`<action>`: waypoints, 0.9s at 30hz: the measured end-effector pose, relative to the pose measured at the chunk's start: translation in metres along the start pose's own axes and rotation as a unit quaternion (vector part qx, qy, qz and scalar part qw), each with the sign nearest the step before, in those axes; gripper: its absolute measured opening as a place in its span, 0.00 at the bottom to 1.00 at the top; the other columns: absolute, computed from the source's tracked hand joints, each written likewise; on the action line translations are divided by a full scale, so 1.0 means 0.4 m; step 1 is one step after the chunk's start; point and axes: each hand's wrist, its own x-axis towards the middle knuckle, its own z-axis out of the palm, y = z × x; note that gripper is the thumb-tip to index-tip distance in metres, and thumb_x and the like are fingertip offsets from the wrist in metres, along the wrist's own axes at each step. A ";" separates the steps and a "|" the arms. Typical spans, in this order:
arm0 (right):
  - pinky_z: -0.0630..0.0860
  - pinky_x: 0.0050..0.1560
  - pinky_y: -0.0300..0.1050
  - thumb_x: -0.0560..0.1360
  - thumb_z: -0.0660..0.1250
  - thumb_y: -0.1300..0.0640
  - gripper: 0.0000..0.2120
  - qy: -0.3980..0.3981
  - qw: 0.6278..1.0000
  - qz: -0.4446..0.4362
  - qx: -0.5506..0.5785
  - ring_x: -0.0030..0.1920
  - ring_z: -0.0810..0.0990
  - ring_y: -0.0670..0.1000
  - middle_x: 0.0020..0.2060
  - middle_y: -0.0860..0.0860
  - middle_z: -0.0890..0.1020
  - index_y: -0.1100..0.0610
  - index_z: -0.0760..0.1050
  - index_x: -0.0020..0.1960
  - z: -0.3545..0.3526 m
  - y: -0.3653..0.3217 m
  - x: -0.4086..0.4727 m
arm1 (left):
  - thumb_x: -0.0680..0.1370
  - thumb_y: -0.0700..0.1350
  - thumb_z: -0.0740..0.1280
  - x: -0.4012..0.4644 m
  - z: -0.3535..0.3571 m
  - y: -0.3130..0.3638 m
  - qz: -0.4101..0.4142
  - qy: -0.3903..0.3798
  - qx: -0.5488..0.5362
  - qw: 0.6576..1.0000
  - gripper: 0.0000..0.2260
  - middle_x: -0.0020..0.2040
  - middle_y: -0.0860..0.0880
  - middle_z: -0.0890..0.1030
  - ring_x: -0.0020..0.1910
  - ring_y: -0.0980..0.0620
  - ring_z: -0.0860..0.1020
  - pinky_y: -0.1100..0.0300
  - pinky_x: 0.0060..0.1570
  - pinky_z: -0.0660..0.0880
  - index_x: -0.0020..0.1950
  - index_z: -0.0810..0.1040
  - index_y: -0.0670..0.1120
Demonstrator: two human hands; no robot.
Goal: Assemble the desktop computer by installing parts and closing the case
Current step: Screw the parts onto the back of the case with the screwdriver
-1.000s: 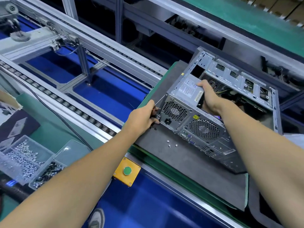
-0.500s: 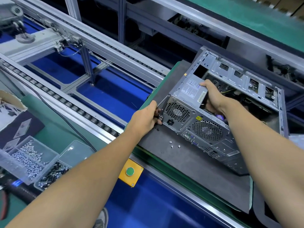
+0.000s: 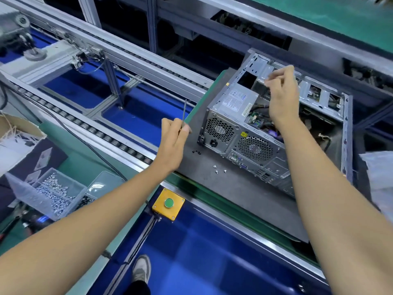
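Observation:
An open grey computer case (image 3: 251, 143) stands on a dark mat (image 3: 234, 194), its rear fans facing me. The power supply (image 3: 236, 101) sits in its upper left corner. My left hand (image 3: 173, 139) hovers left of the case, shut on a thin screwdriver (image 3: 184, 112) that points up. My right hand (image 3: 280, 94) is raised above the open side, over the case's top frame, fingers pinched together; whether it holds anything is hidden. Loose silver screws (image 3: 219, 169) and small black screws (image 3: 196, 151) lie on the mat near the case's rear.
A yellow box with a green button (image 3: 169, 203) sits at the bench's front edge. Clear bins of screws (image 3: 53, 194) are at the left. A roller conveyor (image 3: 89, 128) runs behind my left arm. My shoe (image 3: 141, 270) shows on the blue floor below.
Both hands have come off the case. The left drew back to the left with the screwdriver. The right lifted from the power supply up to the top frame.

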 end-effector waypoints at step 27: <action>0.62 0.53 0.52 0.71 0.52 0.51 0.06 -0.105 0.975 0.005 -0.195 0.42 0.69 0.55 0.35 0.48 0.70 0.50 0.66 0.43 0.000 -0.091 -0.358 | 0.81 0.41 0.68 0.032 0.105 0.103 -0.005 -0.384 0.303 0.872 0.12 0.61 0.40 0.78 0.59 0.42 0.78 0.59 0.53 0.71 0.65 0.78 0.41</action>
